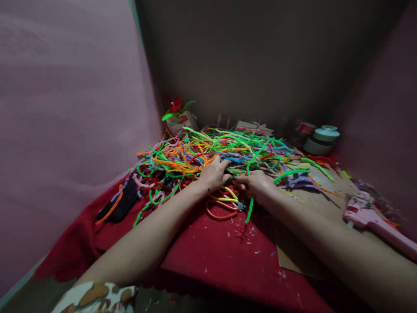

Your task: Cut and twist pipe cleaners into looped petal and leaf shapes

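A heap of colourful pipe cleaners lies on the table in front of me. My left hand rests on the near side of the heap, its thumb and forefinger apart; the other fingertips are hidden. Close by on the right, my right hand is closed round a green pipe cleaner, which sticks out above and below the fingers. Just below the hands lies a hand tool with red and yellow loop handles; its metal jaws are mostly hidden, so its exact kind is unclear.
A red cloth covers the table. Cardboard lies under my right forearm, with a pink glue gun beside it. A black object sits at left. A lidded jar and a red flower stand at the back. Walls enclose the table.
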Motion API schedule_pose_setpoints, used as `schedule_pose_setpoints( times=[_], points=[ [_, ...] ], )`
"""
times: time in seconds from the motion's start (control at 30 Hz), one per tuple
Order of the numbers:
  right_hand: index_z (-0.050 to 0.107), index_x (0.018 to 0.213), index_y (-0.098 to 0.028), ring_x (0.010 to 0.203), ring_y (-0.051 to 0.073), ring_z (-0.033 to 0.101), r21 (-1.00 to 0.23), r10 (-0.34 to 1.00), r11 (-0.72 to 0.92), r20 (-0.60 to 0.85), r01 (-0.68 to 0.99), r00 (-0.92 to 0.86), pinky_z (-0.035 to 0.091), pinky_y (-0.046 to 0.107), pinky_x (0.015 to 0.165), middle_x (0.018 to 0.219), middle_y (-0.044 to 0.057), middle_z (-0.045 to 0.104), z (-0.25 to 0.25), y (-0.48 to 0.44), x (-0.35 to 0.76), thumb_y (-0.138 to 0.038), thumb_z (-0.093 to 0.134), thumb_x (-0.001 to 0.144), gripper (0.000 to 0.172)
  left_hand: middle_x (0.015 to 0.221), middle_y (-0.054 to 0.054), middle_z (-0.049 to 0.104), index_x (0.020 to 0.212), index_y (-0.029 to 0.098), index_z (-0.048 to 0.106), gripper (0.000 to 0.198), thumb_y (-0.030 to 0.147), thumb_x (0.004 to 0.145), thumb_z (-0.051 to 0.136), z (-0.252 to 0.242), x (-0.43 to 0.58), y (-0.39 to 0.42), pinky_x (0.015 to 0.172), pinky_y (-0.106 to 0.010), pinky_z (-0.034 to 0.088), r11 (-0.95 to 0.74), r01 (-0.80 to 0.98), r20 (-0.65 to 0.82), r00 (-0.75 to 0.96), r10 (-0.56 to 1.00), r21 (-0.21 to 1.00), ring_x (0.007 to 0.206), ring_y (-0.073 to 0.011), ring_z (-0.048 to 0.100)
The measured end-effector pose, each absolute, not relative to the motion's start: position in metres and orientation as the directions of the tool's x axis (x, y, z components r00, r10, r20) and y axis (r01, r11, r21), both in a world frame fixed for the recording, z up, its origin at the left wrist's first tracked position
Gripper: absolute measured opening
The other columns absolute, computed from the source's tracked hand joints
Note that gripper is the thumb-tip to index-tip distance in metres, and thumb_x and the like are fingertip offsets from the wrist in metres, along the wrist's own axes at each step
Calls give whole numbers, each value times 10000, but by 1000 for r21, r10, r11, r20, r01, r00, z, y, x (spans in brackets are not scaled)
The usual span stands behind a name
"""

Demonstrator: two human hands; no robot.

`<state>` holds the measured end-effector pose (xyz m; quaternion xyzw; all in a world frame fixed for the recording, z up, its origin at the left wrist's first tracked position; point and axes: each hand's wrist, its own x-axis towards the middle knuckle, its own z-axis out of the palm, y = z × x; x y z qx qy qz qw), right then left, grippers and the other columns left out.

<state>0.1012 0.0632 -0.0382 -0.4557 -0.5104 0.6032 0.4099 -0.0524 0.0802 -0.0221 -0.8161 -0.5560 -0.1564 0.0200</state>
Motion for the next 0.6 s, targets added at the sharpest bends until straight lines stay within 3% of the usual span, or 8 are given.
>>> schedule_pose_setpoints(
  times=[0.1, 0.23, 0.33, 0.47, 0.53, 0.6],
  points=[
    [476, 499, -200, 240, 43, 230, -968, 939, -244, -221, -56, -263, 146, 216, 267, 329, -54, 399, -28, 61, 107, -197, 616, 644, 201, 1041, -92, 499, 1191, 216, 538, 422, 333, 785, 541, -26, -52, 85, 794, -319, 468, -365, 918, 268, 316, 910, 155, 953, -229, 550],
    [523, 646, -186, 259, 26, 169, -954, 905, -276, -217, -117, -366, 144, 189, 278, 369, -82, 395, -12, 51, 126, -252, 609, 684, 114, 974, -87, 522, 1099, 207, 607, 310, 278, 835, 460, -32, -50, 93, 779, -304, 464, -349, 922, 265, 298, 917, 170, 916, -216, 564],
    [512, 667, -181, 280, 19, 132, -894, 855, -348, -180, -281, -487, 124, 166, 293, 351, -102, 335, -3, 39, 146, -238, 627, 700, 132, 974, -89, 524, 1066, 207, 624, 300, 227, 844, 423, -32, -50, 99, 772, -305, 462, -336, 925, 264, 284, 922, 176, 898, -212, 572],
    [541, 672, -183, 298, 14, 34, -865, 840, -397, -207, -307, -502, 91, 170, 285, 348, -120, 237, 11, 17, 187, -256, 652, 673, 133, 972, -87, 525, 1061, 209, 625, 322, 164, 831, 405, -33, -54, 102, 785, -306, 457, -327, 927, 260, 275, 926, 183, 895, -207, 576],
    [522, 640, -219, 304, 14, -28, -881, 898, -290, -115, -374, -424, 86, 187, 279, 338, -127, 172, 20, 4, 211, -264, 664, 678, 153, 971, -88, 524, 1064, 205, 622, 331, 153, 828, 397, -35, -55, 104, 791, -313, 457, -328, 925, 263, 274, 925, 192, 890, -207, 577],
    [494, 613, -260, 313, 26, -79, -879, 961, -64, 73, -473, -265, 174, 224, 287, 324, -131, 59, 30, -7, 232, -306, 653, 712, 193, 968, -94, 526, 1061, 192, 622, 323, 162, 825, 403, -37, -56, 106, 793, -324, 459, -337, 919, 269, 278, 922, 206, 888, -213, 576]
  ],
)
